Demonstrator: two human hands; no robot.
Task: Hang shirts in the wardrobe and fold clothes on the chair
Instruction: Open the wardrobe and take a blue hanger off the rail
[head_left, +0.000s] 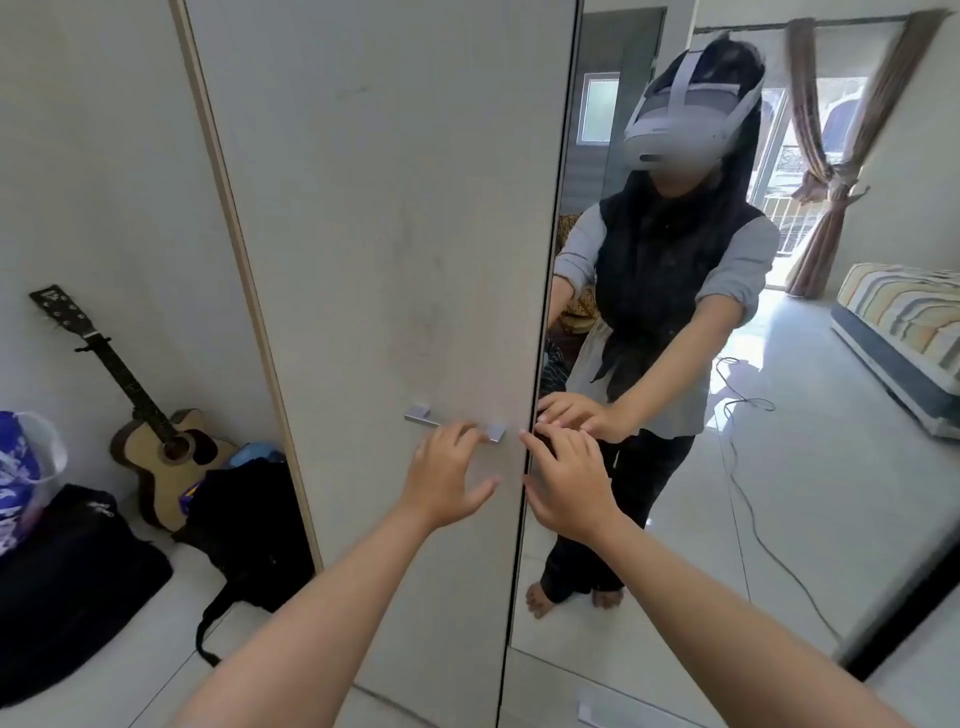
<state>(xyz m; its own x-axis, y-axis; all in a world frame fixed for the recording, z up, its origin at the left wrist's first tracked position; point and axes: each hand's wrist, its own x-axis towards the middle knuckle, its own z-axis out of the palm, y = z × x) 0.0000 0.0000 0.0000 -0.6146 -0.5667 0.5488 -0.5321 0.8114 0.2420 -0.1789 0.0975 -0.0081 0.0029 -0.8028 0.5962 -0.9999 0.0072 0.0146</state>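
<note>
Wardrobe door (374, 260) shut; left hand (447, 480) fingers (462, 434) spread at handle (452, 426); right hand (569, 483) fingers spread against mirror door (675, 467) edge, likely to open.

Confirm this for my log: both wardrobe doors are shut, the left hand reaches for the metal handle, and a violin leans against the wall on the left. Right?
One thing is wrong. The head view shows a guitar, not a violin, leaning against the wall on the left. The rest holds: the wardrobe doors are shut and the left hand reaches for the metal handle.
</note>
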